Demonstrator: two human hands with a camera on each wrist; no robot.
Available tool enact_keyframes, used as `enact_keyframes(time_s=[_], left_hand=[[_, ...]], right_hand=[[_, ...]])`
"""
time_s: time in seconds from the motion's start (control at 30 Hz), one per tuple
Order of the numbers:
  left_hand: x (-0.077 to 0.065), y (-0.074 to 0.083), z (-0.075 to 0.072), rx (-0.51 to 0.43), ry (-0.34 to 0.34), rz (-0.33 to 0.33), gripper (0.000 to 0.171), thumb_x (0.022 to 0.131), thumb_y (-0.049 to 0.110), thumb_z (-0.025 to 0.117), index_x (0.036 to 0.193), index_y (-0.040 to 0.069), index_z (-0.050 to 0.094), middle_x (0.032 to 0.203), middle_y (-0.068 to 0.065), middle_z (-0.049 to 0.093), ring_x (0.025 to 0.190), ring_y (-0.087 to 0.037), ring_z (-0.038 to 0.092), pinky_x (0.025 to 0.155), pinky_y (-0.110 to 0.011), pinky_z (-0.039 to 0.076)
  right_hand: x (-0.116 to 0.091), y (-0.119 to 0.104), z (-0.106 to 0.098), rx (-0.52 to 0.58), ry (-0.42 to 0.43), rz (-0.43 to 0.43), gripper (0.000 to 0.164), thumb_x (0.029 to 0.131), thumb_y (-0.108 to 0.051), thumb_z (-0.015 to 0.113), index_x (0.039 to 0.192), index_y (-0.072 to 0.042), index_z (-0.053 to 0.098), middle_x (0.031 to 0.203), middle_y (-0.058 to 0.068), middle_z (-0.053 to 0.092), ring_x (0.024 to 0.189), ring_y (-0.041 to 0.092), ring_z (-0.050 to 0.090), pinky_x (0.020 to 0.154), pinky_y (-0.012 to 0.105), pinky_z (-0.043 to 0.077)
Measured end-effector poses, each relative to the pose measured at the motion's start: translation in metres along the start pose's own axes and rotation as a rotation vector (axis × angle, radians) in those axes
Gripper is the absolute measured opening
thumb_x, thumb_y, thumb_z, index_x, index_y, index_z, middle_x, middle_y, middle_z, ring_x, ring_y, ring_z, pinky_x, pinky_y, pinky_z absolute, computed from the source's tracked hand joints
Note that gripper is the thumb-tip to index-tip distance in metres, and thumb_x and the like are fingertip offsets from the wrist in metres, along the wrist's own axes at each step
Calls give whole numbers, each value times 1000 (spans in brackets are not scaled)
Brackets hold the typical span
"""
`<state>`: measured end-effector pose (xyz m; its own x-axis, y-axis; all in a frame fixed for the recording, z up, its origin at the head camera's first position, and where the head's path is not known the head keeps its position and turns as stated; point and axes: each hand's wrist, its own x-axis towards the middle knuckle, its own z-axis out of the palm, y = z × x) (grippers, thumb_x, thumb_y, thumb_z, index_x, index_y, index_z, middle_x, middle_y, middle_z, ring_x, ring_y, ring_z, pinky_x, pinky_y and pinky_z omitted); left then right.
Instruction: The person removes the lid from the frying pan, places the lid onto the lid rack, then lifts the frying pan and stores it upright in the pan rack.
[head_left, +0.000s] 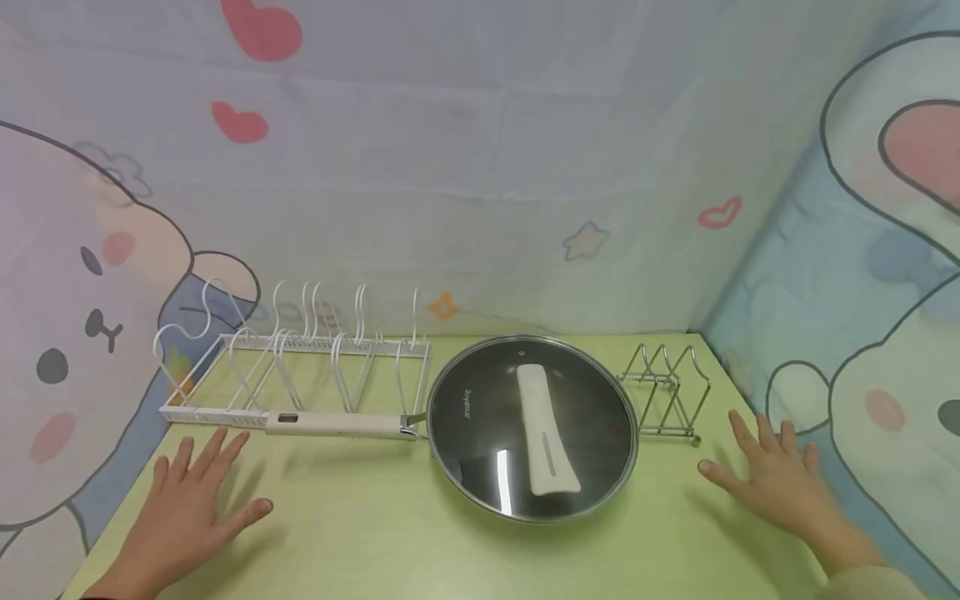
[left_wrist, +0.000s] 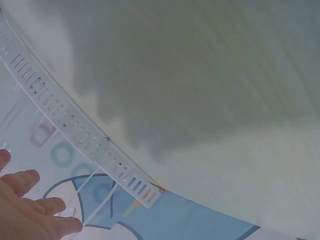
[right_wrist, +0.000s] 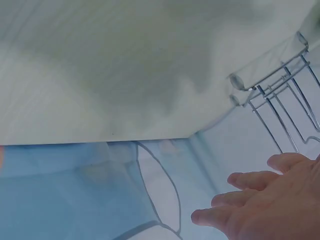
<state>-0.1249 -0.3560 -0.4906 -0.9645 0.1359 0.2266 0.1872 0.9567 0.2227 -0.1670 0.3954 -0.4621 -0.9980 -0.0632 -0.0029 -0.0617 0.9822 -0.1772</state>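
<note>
Our left hand, fingers apart, is near the white rack. We see a handle overlapping its front edge and joining the lidded pan mid-surface. Rightward stand the metal rack, then our right hand, fingers likewise apart.

Soft light leaves a white glare on the lid and faint shadows across the table.
</note>
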Motion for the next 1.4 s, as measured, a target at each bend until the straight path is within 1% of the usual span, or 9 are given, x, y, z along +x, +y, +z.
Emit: enact_keyframes(time_s=[0.17, 0.3, 0.4, 0.6, 0.7, 0.93, 1.1, 1.27, 1.4], left_hand=[[1, 2, -2, -6, 54, 22, 102, 92, 60, 76, 168, 12, 28, 167, -34, 34, 153, -70, 16, 128, -73, -12], [3, 5, -6, -13, 114, 46, 103, 90, 59, 78, 168, 11, 30, 168, -30, 35, 152, -69, 23, 131, -71, -7], [5, 8, -9, -21, 143, 56, 102, 90, 58, 79, 167, 10, 32, 169, -29, 36, 153, -67, 24, 132, -69, -5], [8, 14, -13, -23, 162, 59, 102, 89, 58, 79, 166, 9, 33, 169, -26, 38, 154, -64, 25, 134, -66, -4], [9, 17, -15, -22, 177, 69, 102, 89, 58, 80, 167, 11, 33, 169, -24, 38, 154, -63, 27, 135, -63, -3], [12, 23, -17, -19, 213, 95, 101, 88, 58, 80, 167, 14, 34, 170, -19, 39, 158, -54, 29, 136, -60, -1], [13, 26, -19, -15, 237, 108, 101, 88, 59, 81, 166, 14, 35, 167, -20, 43, 157, -51, 32, 137, -58, 1], [14, 31, -22, -15, 268, 133, 100, 86, 59, 82, 164, 13, 39, 159, -23, 51, 150, -53, 40, 138, -54, 6], [15, 35, -22, -15, 279, 153, 99, 84, 59, 83, 162, 13, 42, 155, -24, 54, 144, -54, 44, 137, -55, 10]], right_hand=[[-2, -2, -7, 12, 7, -11, 106, 102, -70, 55, 168, 4, 15, 160, 53, 18, 143, 82, 10, 108, 94, 8], [-1, -5, -14, 18, 15, -20, 104, 103, -67, 55, 168, 3, 13, 161, 52, 17, 143, 82, 10, 107, 95, 9], [0, -7, -20, 9, 22, -30, 102, 104, -65, 54, 168, 3, 14, 160, 52, 19, 143, 82, 11, 106, 95, 12], [-1, -9, -27, 17, 15, -41, 101, 105, -64, 54, 169, 2, 13, 161, 52, 18, 144, 81, 11, 106, 94, 14], [-2, -12, -30, 18, 22, -49, 101, 105, -64, 54, 169, 1, 12, 161, 51, 19, 145, 80, 11, 107, 93, 14], [-4, -20, -36, 28, 47, -74, 100, 105, -61, 56, 170, -1, 10, 163, 49, 19, 146, 79, 10, 109, 93, 14], [-6, -27, -41, 36, 52, -96, 98, 106, -60, 56, 171, -3, 8, 164, 48, 19, 148, 77, 10, 111, 92, 13], [-6, -37, -46, 50, 54, -112, 97, 106, -59, 56, 171, -4, 9, 167, 45, 17, 149, 76, 10, 113, 90, 12], [-6, -44, -48, 60, 52, -121, 97, 106, -59, 57, 171, -3, 11, 168, 44, 14, 149, 76, 10, 115, 89, 11]])
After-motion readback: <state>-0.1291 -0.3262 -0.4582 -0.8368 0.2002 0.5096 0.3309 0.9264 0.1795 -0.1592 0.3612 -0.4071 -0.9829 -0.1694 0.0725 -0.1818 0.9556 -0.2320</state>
